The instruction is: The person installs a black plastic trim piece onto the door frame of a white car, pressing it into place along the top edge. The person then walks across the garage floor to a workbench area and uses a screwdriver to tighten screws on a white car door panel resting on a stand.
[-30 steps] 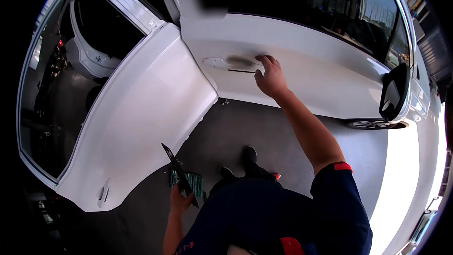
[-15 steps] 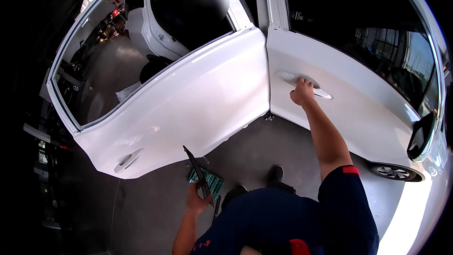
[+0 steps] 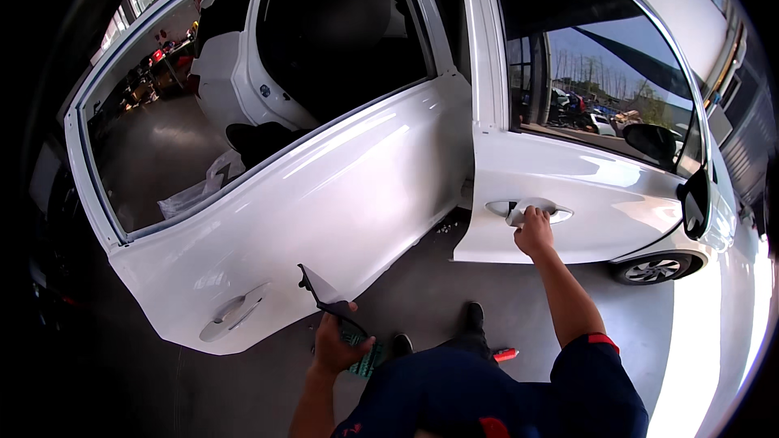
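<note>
My right hand (image 3: 534, 231) is closed on the door handle (image 3: 560, 215) of a white front car door (image 3: 600, 182), and a dark gap shows at the handle's rear end. Low on the left, my left hand (image 3: 337, 345) grips a thin, angled black trim piece (image 3: 307, 280). A pale area lies along the trim piece; I cannot tell if it is a glossy face or the door behind. Beside the trim piece, the white rear door (image 3: 324, 195) stands swung wide open, with its own handle (image 3: 235, 312) near the lower left.
On the floor by my left hand lies a green tool case (image 3: 363, 363), partly hidden. A red object (image 3: 505, 354) lies near my right shoe (image 3: 475, 316). The side mirror (image 3: 695, 203) juts out at right above the front wheel (image 3: 652, 269). Clear plastic (image 3: 213, 182) shows through the rear window frame.
The view has shifted, and both doors sit differently in it. The trim piece has turned and shows a broader shape. My right hand stays on the front door handle. The red object has come into view.
</note>
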Demonstrator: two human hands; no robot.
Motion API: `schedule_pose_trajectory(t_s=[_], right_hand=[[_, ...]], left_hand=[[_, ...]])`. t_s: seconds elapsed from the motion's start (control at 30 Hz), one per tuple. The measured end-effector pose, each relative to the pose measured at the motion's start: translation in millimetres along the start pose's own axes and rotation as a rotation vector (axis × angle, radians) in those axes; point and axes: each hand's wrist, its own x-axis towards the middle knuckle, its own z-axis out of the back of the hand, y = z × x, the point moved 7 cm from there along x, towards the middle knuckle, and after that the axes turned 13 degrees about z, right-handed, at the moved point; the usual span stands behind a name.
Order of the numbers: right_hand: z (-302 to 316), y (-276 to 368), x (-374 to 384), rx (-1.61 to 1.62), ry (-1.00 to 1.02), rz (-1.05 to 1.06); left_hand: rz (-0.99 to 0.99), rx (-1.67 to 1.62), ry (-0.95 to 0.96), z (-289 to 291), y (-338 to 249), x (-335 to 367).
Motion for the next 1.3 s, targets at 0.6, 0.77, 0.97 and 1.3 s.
schedule_pose_trajectory(t_s=[0.6, 0.77, 0.97, 1.3], right_hand=[[109.7, -30.6, -425.6, -0.120, 0.184, -0.436], [99.1, -64.8, -492.1, -0.058, 0.294, -0.824], [0.3, -45.3, -496.4, 0.202, 0.370, -0.952], [-106.9, -56.3, -317.9, 0.514, 0.311, -0.665]], left_hand=[[-0.161, -0.252, 0.466, -84.3, -35.0, 91.8], [-0.194, -0.287, 0.605, -89.6, -38.6, 104.7], [-0.128, -0.265, 0.576, -70.7, -30.1, 115.8], [-0.126, -0.560, 0.494, -52.0, -70.5, 169.0]])
